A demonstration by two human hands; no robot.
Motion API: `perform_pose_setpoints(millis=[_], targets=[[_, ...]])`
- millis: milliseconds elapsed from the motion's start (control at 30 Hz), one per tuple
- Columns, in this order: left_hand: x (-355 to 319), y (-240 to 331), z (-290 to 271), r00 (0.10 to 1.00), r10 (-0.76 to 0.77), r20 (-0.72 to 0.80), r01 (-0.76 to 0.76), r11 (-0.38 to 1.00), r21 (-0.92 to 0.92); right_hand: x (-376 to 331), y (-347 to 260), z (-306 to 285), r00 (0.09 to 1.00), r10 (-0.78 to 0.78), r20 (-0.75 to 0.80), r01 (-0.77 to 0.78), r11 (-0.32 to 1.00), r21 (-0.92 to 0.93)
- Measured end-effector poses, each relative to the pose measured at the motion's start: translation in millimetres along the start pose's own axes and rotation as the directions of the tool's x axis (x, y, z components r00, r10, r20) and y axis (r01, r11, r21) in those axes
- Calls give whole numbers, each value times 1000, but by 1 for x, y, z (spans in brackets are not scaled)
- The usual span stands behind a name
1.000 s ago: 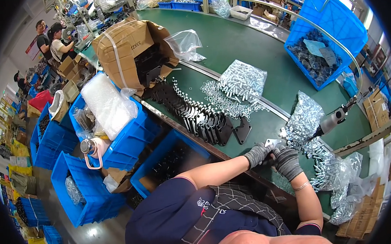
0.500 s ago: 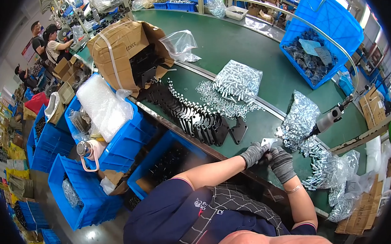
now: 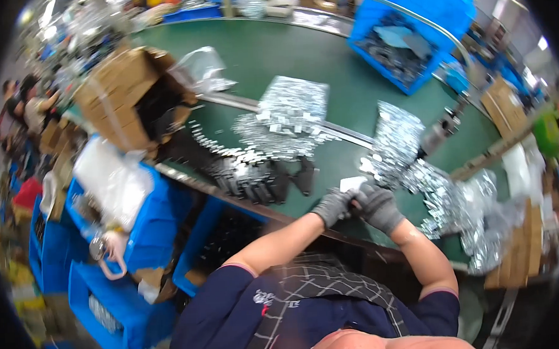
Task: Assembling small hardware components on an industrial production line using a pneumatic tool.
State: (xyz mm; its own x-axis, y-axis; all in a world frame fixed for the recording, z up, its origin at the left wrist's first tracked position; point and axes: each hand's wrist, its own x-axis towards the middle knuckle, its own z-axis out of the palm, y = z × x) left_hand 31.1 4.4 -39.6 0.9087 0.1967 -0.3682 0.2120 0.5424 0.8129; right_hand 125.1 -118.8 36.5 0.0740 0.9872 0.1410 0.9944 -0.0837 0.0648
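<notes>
My left hand (image 3: 333,208), in a grey knit glove, is closed at the bench's near edge. My right hand (image 3: 380,208), gloved alike, meets it. Between them they grip a small pale metal bracket (image 3: 352,183), whose top shows above the fingers; blur hides its lower part. Left of my hands lies a row of black brackets (image 3: 248,181) with bright small parts on top. Beyond it spread loose nuts (image 3: 257,138) beside a bag of metal sleeves (image 3: 294,101). Right of my hands are a bag of small metal parts (image 3: 396,130) and a heap of bolts (image 3: 429,189).
A power screwdriver (image 3: 438,134) hangs at the right, by the bag. An open carton (image 3: 108,98) lies at the bench's left end. A blue bin (image 3: 435,14) leans at the far right. Below the bench's left edge stand blue crates (image 3: 161,212), one with bubble wrap (image 3: 112,183).
The whole view has swung, so the bench and hands appear shifted left and the picture is blurred. Both hands stay together on the bracket.
</notes>
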Motion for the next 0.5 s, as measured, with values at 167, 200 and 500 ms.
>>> perform_pose_setpoints(millis=[167, 200, 500], targets=[[10, -9, -5, 997, -66, -38, 62, 993, -97, -1, -2, 4, 995, 87, 39, -86, 996, -28], [10, -7, -3, 997, -50, -54, 45, 996, -75, -1, -3, 3, 978, 178, 108, -175, 984, -33], [4, 7, 6, 986, -74, -152, 88, 992, 90, 1, 1, -12, 964, 115, 239, -96, 991, -88]])
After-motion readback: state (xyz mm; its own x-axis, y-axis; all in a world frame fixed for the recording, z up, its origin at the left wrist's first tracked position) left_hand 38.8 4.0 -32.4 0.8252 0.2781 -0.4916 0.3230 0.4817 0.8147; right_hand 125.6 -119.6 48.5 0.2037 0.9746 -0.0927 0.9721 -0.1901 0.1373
